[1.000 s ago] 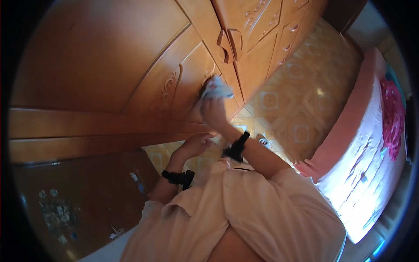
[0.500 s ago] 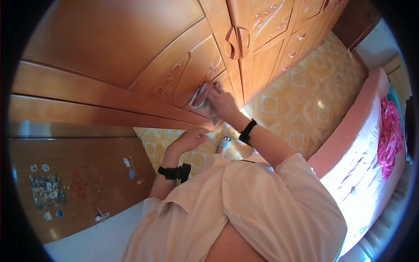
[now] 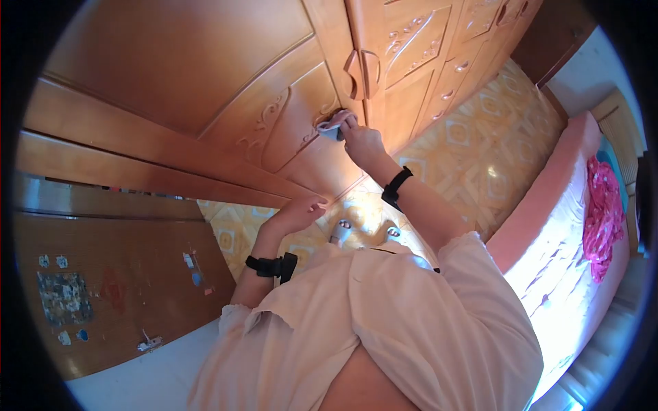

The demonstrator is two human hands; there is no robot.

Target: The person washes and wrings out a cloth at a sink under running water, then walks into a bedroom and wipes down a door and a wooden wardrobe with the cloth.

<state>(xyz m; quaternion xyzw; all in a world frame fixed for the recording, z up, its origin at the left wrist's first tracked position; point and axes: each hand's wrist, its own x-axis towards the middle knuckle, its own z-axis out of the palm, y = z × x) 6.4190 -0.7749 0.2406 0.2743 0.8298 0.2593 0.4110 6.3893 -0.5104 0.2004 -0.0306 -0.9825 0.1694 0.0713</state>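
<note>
My right hand (image 3: 362, 144) is closed on a bunched, grey-and-pinkish cloth (image 3: 330, 130). The cloth rests against the lower carved part of a wooden wardrobe door (image 3: 295, 130), below the curved handles (image 3: 352, 74). Lower and to the left, my left hand (image 3: 299, 214) is beside the bottom corner of the wooden edge, its fingers loosely bent and apart, with nothing seen in them. Whether its fingertips touch the wood is hard to tell. Black bands are on both wrists.
A brown wooden panel with torn stickers (image 3: 123, 274) stands at the left. On the right is a bed (image 3: 548, 288) with a bright pink cloth (image 3: 603, 212) on it. Patterned tiles (image 3: 466, 151) cover the floor, and my feet (image 3: 345, 229) are directly below.
My right hand has moved the cloth up and slightly right along the carved panel. My left hand has stayed near the wooden edge. The view has shifted slightly.
</note>
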